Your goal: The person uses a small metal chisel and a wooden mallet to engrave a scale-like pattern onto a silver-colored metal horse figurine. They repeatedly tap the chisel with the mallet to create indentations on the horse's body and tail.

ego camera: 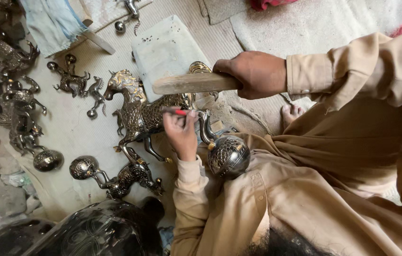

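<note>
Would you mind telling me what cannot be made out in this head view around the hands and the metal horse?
- Tip of the red-marked tool: hidden by the left hand and blurred.
- Far end of the wooden handle: covered by the right hand.
- Metal horse: its rear is hidden behind the left hand and the handle.
- Dark engraved vessel: cut off by the bottom edge.
- Small figurines: too cluttered to separate.

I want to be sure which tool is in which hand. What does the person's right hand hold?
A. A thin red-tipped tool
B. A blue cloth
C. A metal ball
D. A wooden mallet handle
D: the right hand grips the wooden mallet handle above the metal horse figure, while the left hand holds the thin red-tipped tool.
</note>
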